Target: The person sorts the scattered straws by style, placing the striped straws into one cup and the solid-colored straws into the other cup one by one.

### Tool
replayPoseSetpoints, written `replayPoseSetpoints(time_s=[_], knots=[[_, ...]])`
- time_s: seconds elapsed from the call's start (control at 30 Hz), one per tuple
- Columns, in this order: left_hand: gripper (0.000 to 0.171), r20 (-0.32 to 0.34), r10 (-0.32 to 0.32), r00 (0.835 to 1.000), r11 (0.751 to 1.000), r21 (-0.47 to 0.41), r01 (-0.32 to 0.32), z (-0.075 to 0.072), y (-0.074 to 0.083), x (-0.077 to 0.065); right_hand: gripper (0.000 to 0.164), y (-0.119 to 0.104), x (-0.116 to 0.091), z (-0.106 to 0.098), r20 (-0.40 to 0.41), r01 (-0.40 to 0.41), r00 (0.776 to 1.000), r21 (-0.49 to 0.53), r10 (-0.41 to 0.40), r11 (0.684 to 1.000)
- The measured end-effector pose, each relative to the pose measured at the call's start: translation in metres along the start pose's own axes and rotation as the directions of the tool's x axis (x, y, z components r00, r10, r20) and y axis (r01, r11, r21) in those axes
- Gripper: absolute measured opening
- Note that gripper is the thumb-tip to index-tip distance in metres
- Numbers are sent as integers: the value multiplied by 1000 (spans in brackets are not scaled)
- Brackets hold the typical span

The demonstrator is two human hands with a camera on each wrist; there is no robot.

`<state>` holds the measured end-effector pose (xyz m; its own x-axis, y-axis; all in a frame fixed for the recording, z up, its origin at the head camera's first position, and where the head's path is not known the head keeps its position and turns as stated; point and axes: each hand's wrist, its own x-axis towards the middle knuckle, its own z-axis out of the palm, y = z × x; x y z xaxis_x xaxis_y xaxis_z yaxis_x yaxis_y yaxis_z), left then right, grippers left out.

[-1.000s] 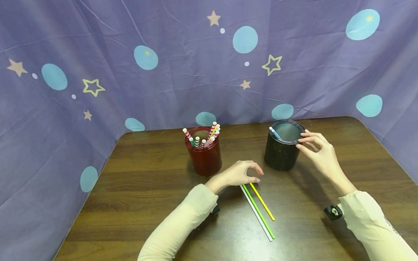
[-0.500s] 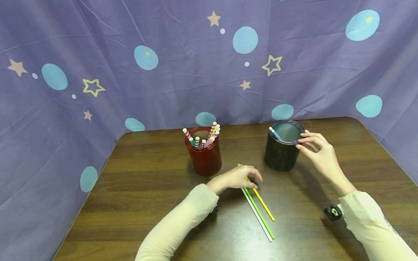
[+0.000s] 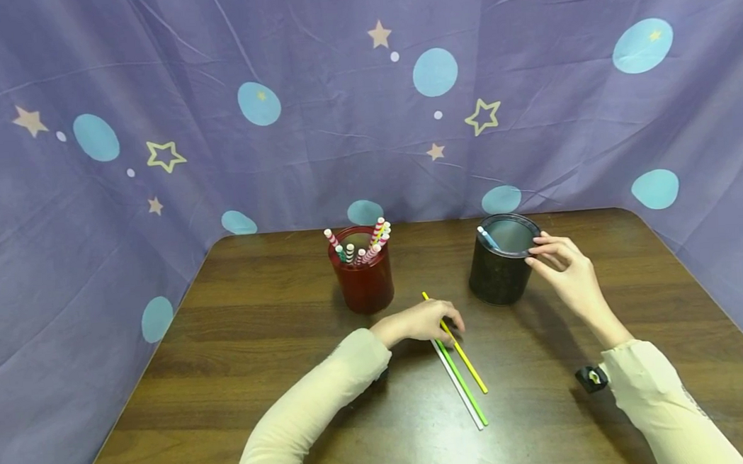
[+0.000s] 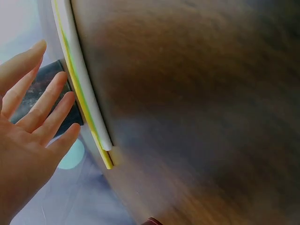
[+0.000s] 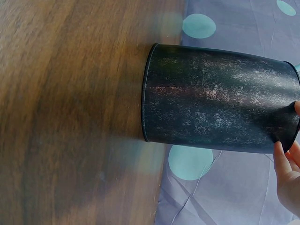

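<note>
Over the thin straw-like sticks, my left hand [image 3: 423, 322] hovers with fingers loosely bent and spread. Yellow [image 3: 465, 360], green [image 3: 464, 382] and white [image 3: 455, 383] sticks lie side by side on the table; the hand hides part of them. In the left wrist view, the left hand [image 4: 35, 108] shows apart from the white stick [image 4: 84, 75]. My right hand [image 3: 572, 276] holds the rim of a black cylindrical holder [image 3: 500, 277], which stands upright. Fingertips [image 5: 280, 157] of that hand touch its wall near the rim. A blue stick with a white end [image 3: 488, 237] leans inside.
A dark red cylindrical holder [image 3: 366, 285] with several striped, white-ended sticks [image 3: 373, 252] stands upright left of the black one. All of this is on a brown wooden table [image 3: 256, 324]. A purple curtain with stars [image 3: 342, 170] hangs behind its far edge.
My left hand has moved slightly toward me and down along the sticks, uncovering the yellow stick's far end. The right hand and the black holder have stayed put.
</note>
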<state>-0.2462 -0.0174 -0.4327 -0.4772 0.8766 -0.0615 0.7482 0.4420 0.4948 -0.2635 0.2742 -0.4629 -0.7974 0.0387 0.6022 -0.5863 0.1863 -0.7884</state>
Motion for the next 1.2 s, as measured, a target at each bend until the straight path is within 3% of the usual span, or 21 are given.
replayPoseSetpoints(time_s=[0.1, 0.2, 0.27, 0.3, 0.37, 0.43, 0.47, 0.57, 0.67, 0.77, 0.8, 0.87, 0.9, 1.1, 1.2], knots=[[20, 10, 19, 1000, 1000, 2, -19, 5, -11, 3, 20, -22, 1, 4, 10, -24, 1000, 61, 23, 998], [19, 25, 19, 1000, 1000, 15, -19, 6, -13, 5, 22, -8, 1, 2, -3, -17, 1000, -2, 17, 1000], [19, 22, 23, 999, 999, 26, -23, 6, -12, 6, 22, 12, 1, -3, -12, 0, 1000, -78, -1, 997], [19, 17, 25, 1000, 999, 30, -26, 6, -12, 6, 23, 11, 2, -3, -5, -12, 1000, -51, 12, 999], [19, 13, 8, 1000, 999, 46, -9, 3, -4, 4, 23, 22, 2, -5, -9, -3, 1000, -89, 2, 996], [19, 4, 6, 1000, 998, 68, -7, 4, -2, 3, 24, 27, 1, -6, -8, -12, 1000, -88, 12, 996], [19, 5, -1, 1000, 997, 80, 1, 4, -1, 3, 23, 19, 1, -6, 3, -23, 1000, -34, 23, 999], [19, 15, -14, 1000, 995, 99, 12, 5, -1, 3, 22, 16, 1, -6, 5, -32, 999, -7, 32, 999], [19, 22, -31, 999, 994, 103, 29, 6, -2, 4, 22, 16, 0, -6, 3, -24, 1000, -23, 24, 999], [18, 25, -49, 998, 993, 109, 46, 7, -2, 4, 24, 38, -1, -8, -22, 1, 1000, -136, -4, 991], [17, 26, -53, 998, 992, 113, 50, 7, -2, 4, 23, 28, 0, -7, -11, -6, 1000, -93, 5, 996], [15, 26, -57, 998, 991, 122, 54, 8, -2, 4, 23, 29, 0, -8, -14, -9, 1000, -74, 8, 997], [14, 26, -60, 998, 991, 124, 56, 8, -2, 4, 22, 17, 0, -6, -2, -17, 1000, -21, 17, 1000], [11, 23, -61, 998, 990, 130, 58, 10, -3, 3, 22, 21, 0, -5, -7, 0, 1000, -95, -1, 996], [10, 17, -53, 998, 990, 129, 50, 11, -4, 3, 21, 7, 0, -2, 0, -8, 1000, -29, 8, 1000]])
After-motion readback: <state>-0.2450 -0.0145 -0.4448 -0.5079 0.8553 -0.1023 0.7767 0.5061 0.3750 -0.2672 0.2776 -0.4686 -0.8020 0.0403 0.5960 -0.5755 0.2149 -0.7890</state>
